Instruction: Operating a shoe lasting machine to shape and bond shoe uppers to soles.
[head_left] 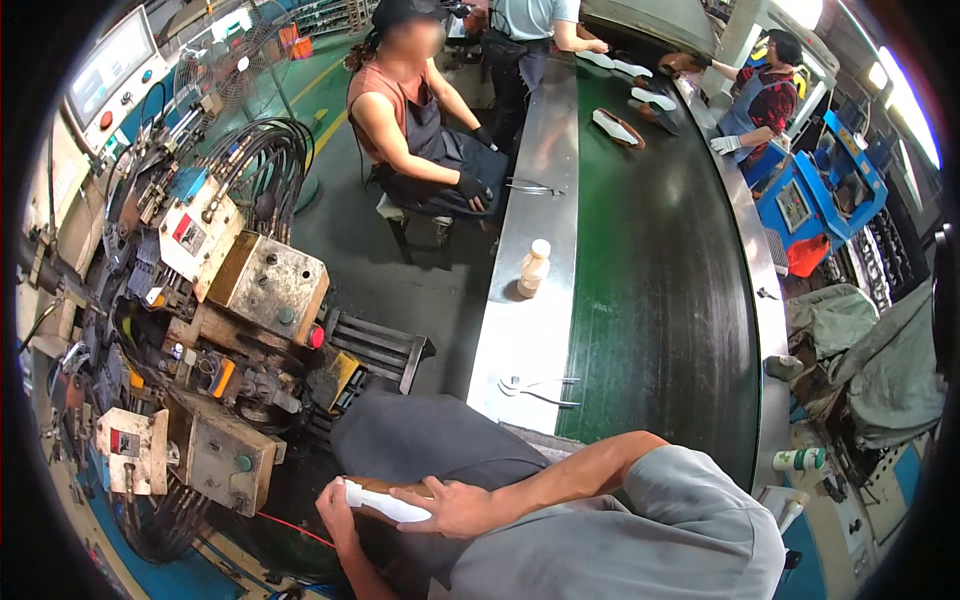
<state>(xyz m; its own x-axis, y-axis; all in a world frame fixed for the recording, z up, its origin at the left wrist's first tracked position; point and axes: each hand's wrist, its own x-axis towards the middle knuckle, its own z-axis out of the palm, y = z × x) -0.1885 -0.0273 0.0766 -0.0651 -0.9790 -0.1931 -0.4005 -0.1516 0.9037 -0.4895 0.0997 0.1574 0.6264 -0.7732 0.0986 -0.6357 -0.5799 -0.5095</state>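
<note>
A shoe upper on a last [388,503], with a white insole face turned up and brown material along its side, lies across my lap area between both hands. My left hand [337,512] grips its left end, thumb near the white edge. At the other end, my right hand [455,508] wraps over it, fingers lying along the insole. Its underside and part of the brown upper are hidden by my hands. A dark grey apron [430,435] covers my legs just beyond the shoe.
Left of me stands a hydraulic machine [230,450] with hoses. A metal ledge [520,345] holds pliers [540,390], a bottle [533,268] and another pair of pliers [535,188]. Beside it runs a green-black conveyor belt [660,320] with several shoes [618,128] far off. Co-workers are beyond.
</note>
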